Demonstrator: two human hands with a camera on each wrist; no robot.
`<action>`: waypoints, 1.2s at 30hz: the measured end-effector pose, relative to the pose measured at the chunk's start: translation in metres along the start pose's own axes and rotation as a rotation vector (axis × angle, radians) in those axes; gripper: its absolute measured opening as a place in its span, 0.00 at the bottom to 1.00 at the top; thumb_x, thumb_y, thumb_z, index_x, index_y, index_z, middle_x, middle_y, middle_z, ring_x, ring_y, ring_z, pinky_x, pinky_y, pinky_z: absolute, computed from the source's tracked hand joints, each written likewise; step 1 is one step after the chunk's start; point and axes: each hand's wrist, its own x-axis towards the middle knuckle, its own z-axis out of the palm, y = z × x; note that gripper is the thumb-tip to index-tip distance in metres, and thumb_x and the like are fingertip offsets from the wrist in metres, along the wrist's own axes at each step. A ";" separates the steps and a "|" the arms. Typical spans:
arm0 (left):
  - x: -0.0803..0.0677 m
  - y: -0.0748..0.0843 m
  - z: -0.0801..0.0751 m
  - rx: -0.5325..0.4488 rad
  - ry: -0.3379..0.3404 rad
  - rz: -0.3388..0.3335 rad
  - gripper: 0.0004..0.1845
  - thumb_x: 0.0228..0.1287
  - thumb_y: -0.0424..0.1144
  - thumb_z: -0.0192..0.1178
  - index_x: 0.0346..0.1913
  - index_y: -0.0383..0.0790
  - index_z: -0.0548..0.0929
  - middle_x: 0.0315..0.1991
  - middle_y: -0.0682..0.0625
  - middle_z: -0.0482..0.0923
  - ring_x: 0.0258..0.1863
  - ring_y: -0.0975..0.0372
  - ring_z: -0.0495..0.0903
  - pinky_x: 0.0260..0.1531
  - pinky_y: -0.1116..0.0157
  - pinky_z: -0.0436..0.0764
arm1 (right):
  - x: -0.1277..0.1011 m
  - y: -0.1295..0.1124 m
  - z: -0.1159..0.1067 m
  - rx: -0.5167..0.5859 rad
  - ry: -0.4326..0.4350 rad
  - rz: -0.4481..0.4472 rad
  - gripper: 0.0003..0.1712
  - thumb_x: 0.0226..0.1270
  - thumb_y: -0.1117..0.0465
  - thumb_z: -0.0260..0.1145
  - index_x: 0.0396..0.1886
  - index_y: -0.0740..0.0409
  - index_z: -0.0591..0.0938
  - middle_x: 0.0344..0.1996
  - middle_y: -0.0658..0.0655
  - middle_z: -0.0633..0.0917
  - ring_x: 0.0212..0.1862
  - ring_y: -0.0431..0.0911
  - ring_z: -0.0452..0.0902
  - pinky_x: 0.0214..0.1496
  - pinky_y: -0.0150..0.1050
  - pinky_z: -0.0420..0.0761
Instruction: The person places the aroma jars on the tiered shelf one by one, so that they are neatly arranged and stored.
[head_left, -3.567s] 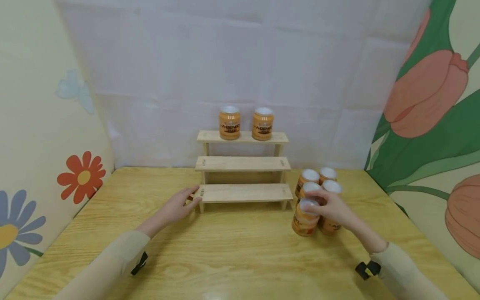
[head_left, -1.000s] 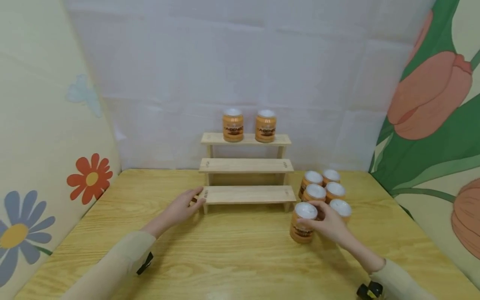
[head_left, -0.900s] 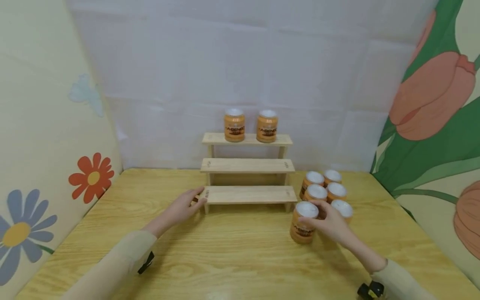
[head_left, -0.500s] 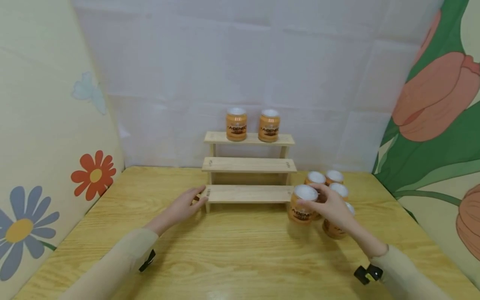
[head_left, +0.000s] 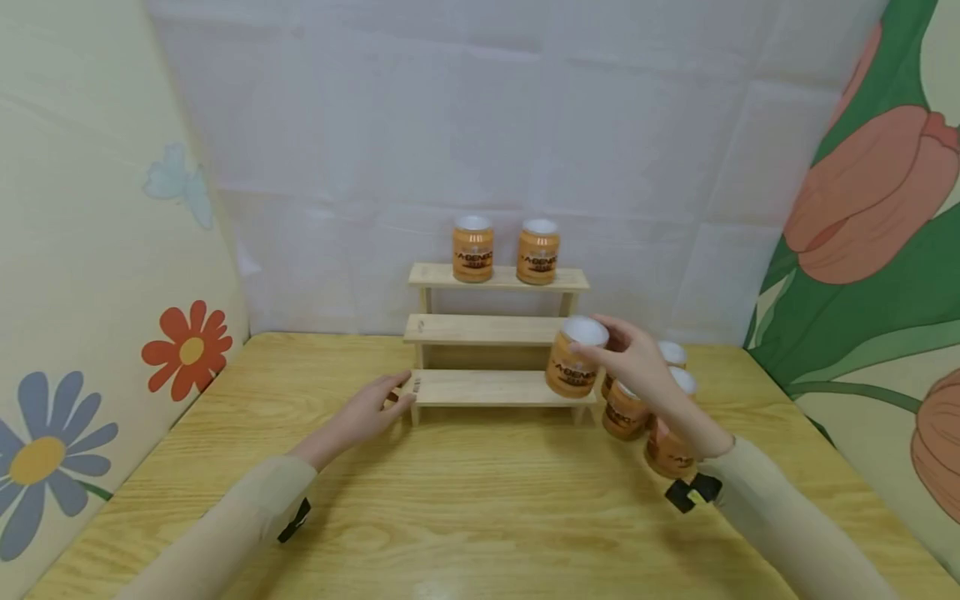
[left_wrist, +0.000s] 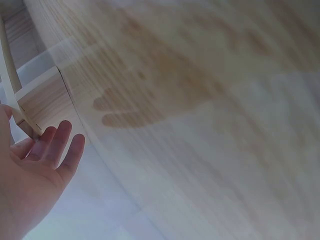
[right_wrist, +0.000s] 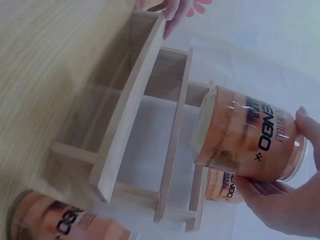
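Orange jar (head_left: 573,363): gripped in right hand (head_left: 633,360), before stepped rack (head_left: 495,332). Left hand (head_left: 358,414): fingers relaxed, steadying rack's lowest-step end.

Pale matt wooden stepped shelf (head_left: 495,332), glossy grained wood table (head_left: 465,508), smooth orange jars (head_left: 570,367) with white lids.

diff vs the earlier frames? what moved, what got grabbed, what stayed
The right hand gripped the front jar of the cluster while it stood on the table, then lifted it up and left; it now holds it tilted in front of the stepped shelf. Unchanged: the left hand rests at the bottom step's left end, two jars stand on the top step, and the other jars stay on the table.
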 end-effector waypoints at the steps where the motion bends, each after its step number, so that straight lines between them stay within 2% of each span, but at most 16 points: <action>1: 0.000 0.000 0.000 -0.002 -0.001 0.002 0.32 0.73 0.49 0.48 0.69 0.29 0.58 0.64 0.32 0.65 0.52 0.46 0.75 0.46 0.51 0.80 | 0.004 -0.003 0.002 0.014 0.005 -0.003 0.40 0.56 0.48 0.71 0.67 0.57 0.68 0.57 0.59 0.77 0.55 0.50 0.75 0.47 0.34 0.80; 6: -0.001 0.000 -0.001 -0.004 -0.008 -0.006 0.34 0.72 0.50 0.47 0.70 0.28 0.57 0.64 0.31 0.65 0.52 0.45 0.75 0.47 0.50 0.79 | 0.019 -0.014 0.013 0.059 0.019 -0.019 0.39 0.56 0.49 0.71 0.66 0.54 0.69 0.57 0.58 0.77 0.55 0.48 0.75 0.49 0.35 0.79; 12: -0.001 -0.001 -0.002 -0.036 -0.014 -0.036 0.34 0.73 0.50 0.47 0.70 0.29 0.56 0.64 0.31 0.64 0.54 0.45 0.74 0.49 0.50 0.78 | 0.037 -0.025 0.029 0.078 0.032 -0.086 0.35 0.57 0.53 0.71 0.64 0.54 0.72 0.55 0.59 0.79 0.52 0.48 0.76 0.45 0.35 0.80; 21: -0.003 -0.002 -0.002 -0.062 0.002 -0.019 0.32 0.73 0.49 0.47 0.69 0.28 0.59 0.64 0.31 0.64 0.53 0.45 0.75 0.48 0.50 0.78 | 0.067 -0.043 0.059 0.136 0.032 -0.105 0.36 0.59 0.56 0.70 0.65 0.59 0.69 0.57 0.61 0.78 0.54 0.51 0.75 0.53 0.45 0.78; 26: -0.002 -0.001 -0.003 -0.059 0.005 -0.016 0.32 0.72 0.50 0.47 0.68 0.29 0.60 0.64 0.31 0.64 0.53 0.46 0.75 0.47 0.51 0.79 | 0.080 -0.049 0.075 0.169 0.034 -0.121 0.35 0.57 0.55 0.71 0.64 0.59 0.70 0.56 0.60 0.78 0.54 0.50 0.75 0.53 0.44 0.78; 33: -0.001 0.001 -0.003 -0.061 0.009 -0.046 0.31 0.72 0.47 0.49 0.68 0.30 0.61 0.64 0.32 0.65 0.53 0.45 0.75 0.47 0.52 0.79 | 0.097 -0.051 0.100 0.162 0.026 -0.130 0.37 0.56 0.52 0.72 0.63 0.58 0.71 0.54 0.58 0.79 0.51 0.48 0.76 0.44 0.39 0.80; 36: -0.002 0.001 -0.002 -0.059 0.007 -0.051 0.30 0.72 0.46 0.49 0.68 0.29 0.61 0.64 0.32 0.65 0.53 0.46 0.75 0.47 0.53 0.80 | 0.104 -0.050 0.111 0.168 0.011 -0.134 0.36 0.56 0.53 0.72 0.63 0.59 0.71 0.53 0.59 0.79 0.51 0.49 0.76 0.43 0.37 0.80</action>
